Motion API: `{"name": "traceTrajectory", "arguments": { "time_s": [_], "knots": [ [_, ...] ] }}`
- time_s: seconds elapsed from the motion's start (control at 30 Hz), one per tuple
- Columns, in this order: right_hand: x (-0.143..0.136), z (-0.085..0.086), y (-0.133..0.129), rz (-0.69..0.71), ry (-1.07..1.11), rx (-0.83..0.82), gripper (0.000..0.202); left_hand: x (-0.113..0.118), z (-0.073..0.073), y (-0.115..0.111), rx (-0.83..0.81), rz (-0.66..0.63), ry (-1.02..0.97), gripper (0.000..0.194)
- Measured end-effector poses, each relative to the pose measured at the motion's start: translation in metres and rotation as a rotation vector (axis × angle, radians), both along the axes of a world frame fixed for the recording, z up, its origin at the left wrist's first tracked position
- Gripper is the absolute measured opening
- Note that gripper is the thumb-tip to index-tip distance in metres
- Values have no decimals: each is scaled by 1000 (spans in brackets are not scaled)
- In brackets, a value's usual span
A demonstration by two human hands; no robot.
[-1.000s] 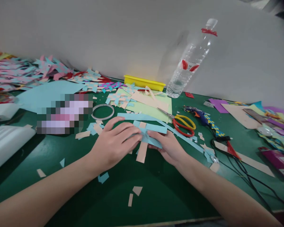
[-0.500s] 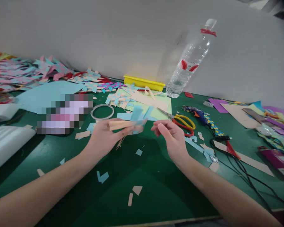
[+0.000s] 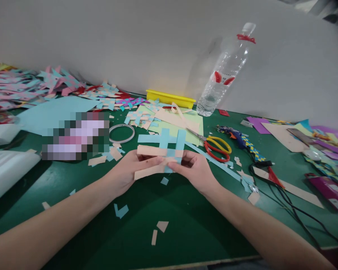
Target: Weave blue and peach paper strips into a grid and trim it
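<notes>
Both hands hold a small weave of paper strips (image 3: 171, 152), raised over the table. Its peach strips run sideways and cross light blue strips that stick up toward the back. My left hand (image 3: 129, 170) pinches the left part, its thumb lying on the peach strips. At the right edge my right hand (image 3: 195, 168) grips the weave, thumb in front and fingers behind. The two thumbs nearly meet at the middle. Right behind the weave lie a long blue paper strip (image 3: 149, 138) and scissors (image 3: 214, 144) with yellow and red handles. The fingers behind the weave are partly hidden.
A clear bottle (image 3: 227, 71) leans against the grey wall beside a yellow tray-like piece (image 3: 170, 98). Tape ring (image 3: 122, 133) and paper scraps (image 3: 121, 210) lie on the green table (image 3: 101, 232). Black cables (image 3: 293, 210) and a purple box (image 3: 328, 191) are at right.
My right hand has moved left and closed on the weave's right side. The weave, blurred and tilted before, now faces me with its crossing strips spread out.
</notes>
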State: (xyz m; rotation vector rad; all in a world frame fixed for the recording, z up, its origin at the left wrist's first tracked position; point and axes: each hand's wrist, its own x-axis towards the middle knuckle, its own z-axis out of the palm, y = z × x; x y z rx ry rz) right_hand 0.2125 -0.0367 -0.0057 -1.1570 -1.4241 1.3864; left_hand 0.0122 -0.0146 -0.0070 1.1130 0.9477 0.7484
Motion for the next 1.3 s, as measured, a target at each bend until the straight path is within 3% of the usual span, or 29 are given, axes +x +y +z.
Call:
{"name": "traceTrajectory", "arguments": {
  "time_s": [0.17, 0.33, 0.6, 0.77, 1.0, 1.3],
  "knots": [
    [3, -3, 5, -87, 4, 5, 33, -1, -1, 5, -132, 117, 8, 25],
    [5, -3, 5, -73, -56, 7, 30, -3, 0, 7, -146, 75, -19, 22],
    [2, 2, 3, -15, -1, -14, 26, -5, -1, 5, -46, -20, -24, 24],
    [5, 0, 4, 2, 71, 15, 26, -6, 4, 7, 2, 37, -10, 27],
    [5, 1, 3, -23, -105, 116, 24, -5, 2, 7, -70, 63, -27, 27],
    [5, 4, 0, -17, -253, 231, 23, -5, 1, 7, -18, 64, -9, 27]
  ]
}}
